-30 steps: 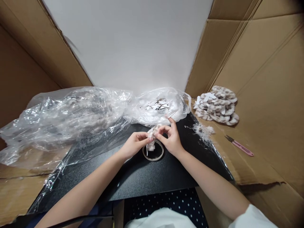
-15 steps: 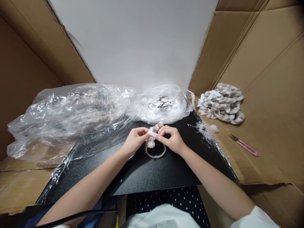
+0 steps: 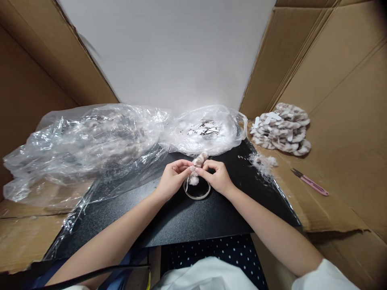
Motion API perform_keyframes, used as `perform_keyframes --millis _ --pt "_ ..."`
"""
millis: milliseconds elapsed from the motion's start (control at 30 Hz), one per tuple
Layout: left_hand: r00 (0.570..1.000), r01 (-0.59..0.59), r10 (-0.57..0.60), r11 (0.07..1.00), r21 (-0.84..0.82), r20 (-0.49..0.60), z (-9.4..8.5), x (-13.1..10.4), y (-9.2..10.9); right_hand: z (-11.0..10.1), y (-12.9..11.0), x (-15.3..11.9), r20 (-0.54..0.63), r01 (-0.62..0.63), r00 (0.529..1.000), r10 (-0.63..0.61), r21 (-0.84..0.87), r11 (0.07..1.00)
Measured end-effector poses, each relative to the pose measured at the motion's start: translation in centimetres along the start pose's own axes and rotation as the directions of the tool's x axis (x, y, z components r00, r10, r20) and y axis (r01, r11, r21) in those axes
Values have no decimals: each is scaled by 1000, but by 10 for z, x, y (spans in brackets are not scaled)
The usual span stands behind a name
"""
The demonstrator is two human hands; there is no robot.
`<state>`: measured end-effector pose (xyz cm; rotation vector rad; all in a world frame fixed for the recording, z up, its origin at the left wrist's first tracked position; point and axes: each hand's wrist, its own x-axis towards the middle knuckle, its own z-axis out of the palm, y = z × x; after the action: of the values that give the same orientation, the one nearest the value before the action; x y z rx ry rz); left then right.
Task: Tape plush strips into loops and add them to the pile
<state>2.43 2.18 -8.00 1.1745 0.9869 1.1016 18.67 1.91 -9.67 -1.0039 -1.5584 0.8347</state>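
Observation:
Over the black tabletop, my left hand [image 3: 174,177] and my right hand [image 3: 218,175] face each other with their fingertips nearly meeting. Both are closed in a pinch on a small furry strip [image 3: 200,159], mottled white and grey-brown. Its fluffy lower end [image 3: 194,181] hangs below the thumbs. Whatever lies right under the thumbs is mostly covered. Just beneath the hands rests a thin pale ring [image 3: 197,197], perhaps a narrow roll of tape; a thin band rises from its left side towards my left fingers.
A clear bag of fluffy pieces [image 3: 99,137] lies left, and a bag of metal clips and white tags [image 3: 205,128] lies at the back. On cardboard at right are stacked furry loops [image 3: 284,129], loose fluff [image 3: 263,163] and pink-handled thread snips [image 3: 311,183].
The flat white strip that showed between my fingertips is now hardly visible under the thumbs. My hands stay in nearly the same place, still on the furry strip.

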Motion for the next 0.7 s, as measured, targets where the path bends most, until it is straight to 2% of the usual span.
perform_keyframes --millis 167,300,400,500,567,700 --pt "999 -22 21 1000 15 50 -1 -3 0 -1 1 0 4 -16 1000 17 -16 1000" --pt "1000 -17 17 999 37 14 -1 -3 0 -2 3 1 25 -18 999 19 -39 999" --pt "999 -30 31 999 46 -15 -1 -2 1 -3 7 3 74 -91 993 96 -62 994" --pt "1000 -31 31 997 70 -1 -4 -2 3 -5 11 4 125 -203 969 212 -86 975" --pt "999 -28 26 995 96 19 -5 -2 4 -6 12 6 143 -233 958 248 -114 966" --pt "998 -38 32 990 135 50 -6 -2 6 -14 6 9 120 -155 974 192 -266 951"
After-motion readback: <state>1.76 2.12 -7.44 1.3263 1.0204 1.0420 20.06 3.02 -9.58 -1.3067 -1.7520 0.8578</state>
